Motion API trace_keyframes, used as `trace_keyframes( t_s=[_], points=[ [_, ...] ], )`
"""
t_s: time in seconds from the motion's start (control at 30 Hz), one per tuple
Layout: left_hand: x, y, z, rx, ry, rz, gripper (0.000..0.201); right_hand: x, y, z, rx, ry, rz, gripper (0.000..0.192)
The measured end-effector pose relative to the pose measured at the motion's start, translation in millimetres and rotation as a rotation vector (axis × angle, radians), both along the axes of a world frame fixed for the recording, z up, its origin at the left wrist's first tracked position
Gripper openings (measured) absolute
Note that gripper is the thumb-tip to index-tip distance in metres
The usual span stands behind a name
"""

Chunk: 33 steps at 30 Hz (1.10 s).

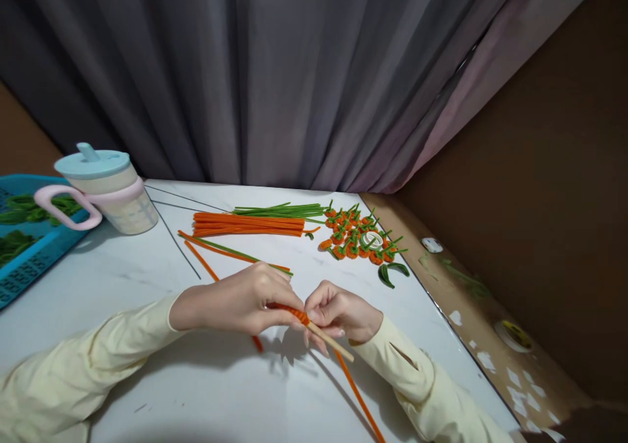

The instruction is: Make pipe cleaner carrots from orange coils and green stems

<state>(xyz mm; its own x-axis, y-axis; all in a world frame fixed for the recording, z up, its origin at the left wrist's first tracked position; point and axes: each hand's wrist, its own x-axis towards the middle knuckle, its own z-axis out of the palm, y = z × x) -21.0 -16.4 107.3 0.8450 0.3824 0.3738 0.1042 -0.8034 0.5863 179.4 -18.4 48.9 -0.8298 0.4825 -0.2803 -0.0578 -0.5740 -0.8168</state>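
**Orange stem wound on a stick, both hands pinching**

While both hands meet low over the white bench, the head view shows the left hand and the right hand closed on one small piece of work. Between them lies a thin wooden stick, its long axis slanting from the left fingertips down and toward the right sleeve. An orange pipe cleaner is coiled tight around the stick's upper end, just at the spot where the two hands touch. The left grip is narrow, pinched on the coil; the right grip is likewise narrow, folded round the stick just beside the coil. The loose tail of the orange stem runs on past the right wrist toward the near edge of the bench.

Farther back lie a bundle of orange stems and, touching its far side, a bundle of green stems. To the right of them sits a heap of small finished orange pieces with green tips. At the left stands a lidded cup with a pink handle; I cannot tell what is inside. Beside it, a blue tray holds green pieces.
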Motion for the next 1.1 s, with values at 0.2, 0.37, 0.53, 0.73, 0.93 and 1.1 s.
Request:
trace_keyframes(
  t_s=[0.2,0.37,0.53,0.73,0.93,1.1],
  points=[
    [0,3,-4.7,0.020,0.028,-0.021,0.022,-1,0,-6.1,0.020,-0.010,-0.089,0.026],
    [-1,2,-5.6,0.128,0.072,-0.052,0.019,-1,0,-5.2,0.042,-0.011,-0.104,0.024],
    [-2,5,-3.1,0.300,0.074,-0.061,0.021,3,5,17.2,0.179,-0.137,-0.086,0.026],
    [-8,12,-0.2,0.275,0.078,0.085,0.020,6,14,56.9,0.545,-0.349,-0.115,0.030],
    [-8,12,0.6,0.399,-0.116,0.205,0.016,3,19,84.5,0.789,-0.434,-0.048,0.031],
    [-9,8,1.1,0.527,-0.127,0.184,0.013,6,19,90.2,0.839,-0.399,0.070,0.031]
  ],
)
